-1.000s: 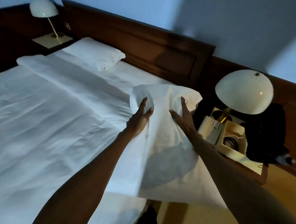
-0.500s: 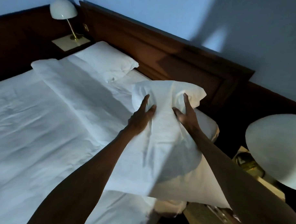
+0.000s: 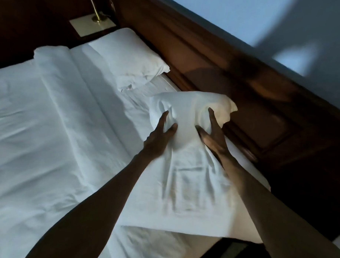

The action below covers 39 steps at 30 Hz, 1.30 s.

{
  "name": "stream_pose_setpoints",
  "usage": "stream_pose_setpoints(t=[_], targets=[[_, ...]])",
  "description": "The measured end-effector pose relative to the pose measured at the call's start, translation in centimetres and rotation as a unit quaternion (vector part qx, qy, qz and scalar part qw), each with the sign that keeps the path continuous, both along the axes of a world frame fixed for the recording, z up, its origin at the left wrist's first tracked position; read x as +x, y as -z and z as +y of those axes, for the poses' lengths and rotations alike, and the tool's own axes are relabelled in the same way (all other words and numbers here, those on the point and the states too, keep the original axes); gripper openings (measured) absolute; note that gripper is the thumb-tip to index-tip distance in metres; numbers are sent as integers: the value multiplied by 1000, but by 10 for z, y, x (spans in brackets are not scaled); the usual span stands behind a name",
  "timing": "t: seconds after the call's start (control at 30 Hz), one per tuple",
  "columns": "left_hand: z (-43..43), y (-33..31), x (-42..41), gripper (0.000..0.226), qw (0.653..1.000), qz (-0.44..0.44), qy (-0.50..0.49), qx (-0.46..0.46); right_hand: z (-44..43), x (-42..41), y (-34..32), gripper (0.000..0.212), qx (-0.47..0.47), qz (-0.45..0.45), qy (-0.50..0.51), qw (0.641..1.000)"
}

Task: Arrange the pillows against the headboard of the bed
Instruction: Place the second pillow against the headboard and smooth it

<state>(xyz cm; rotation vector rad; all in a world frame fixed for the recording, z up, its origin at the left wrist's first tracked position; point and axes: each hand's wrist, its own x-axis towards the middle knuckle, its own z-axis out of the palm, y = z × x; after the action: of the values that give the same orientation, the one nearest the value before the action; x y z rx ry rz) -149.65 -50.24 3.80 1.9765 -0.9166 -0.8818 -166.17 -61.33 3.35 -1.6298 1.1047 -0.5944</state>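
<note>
A white pillow lies over the near side of the bed, its far end bunched up close to the dark wooden headboard. My left hand and my right hand both grip that bunched far end, thumbs facing each other. A second white pillow rests flat at the far side of the bed, its long edge beside the headboard. The white duvet covers the bed, with a folded band across its top.
A brass lamp stem stands on a pale bedside top at the far end. The headboard runs diagonally along the right. A dark object sits low beside the bed at the bottom edge.
Both hands have carried the pillow toward the headboard and lowered it onto the bed. The view has swung left, so the near bedside lamp is out of sight.
</note>
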Motion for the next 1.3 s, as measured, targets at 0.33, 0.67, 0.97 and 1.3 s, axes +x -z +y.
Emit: stream_pose_setpoints(t=[0.33,0.67,0.97,1.3], targets=[[-67,70,90,66,994,-45,-96,-15,-105,113,73,81,4,-14,-98,995],[-105,203,124,76,992,-35,-119,-1,-170,169,196,76,-58,90,-167,980],[-108,232,170,90,993,-56,-101,33,-177,156,226,72,-88,294,-121,944],[-131,226,177,61,982,-144,-104,56,-98,82,223,59,-40,247,77,965]])
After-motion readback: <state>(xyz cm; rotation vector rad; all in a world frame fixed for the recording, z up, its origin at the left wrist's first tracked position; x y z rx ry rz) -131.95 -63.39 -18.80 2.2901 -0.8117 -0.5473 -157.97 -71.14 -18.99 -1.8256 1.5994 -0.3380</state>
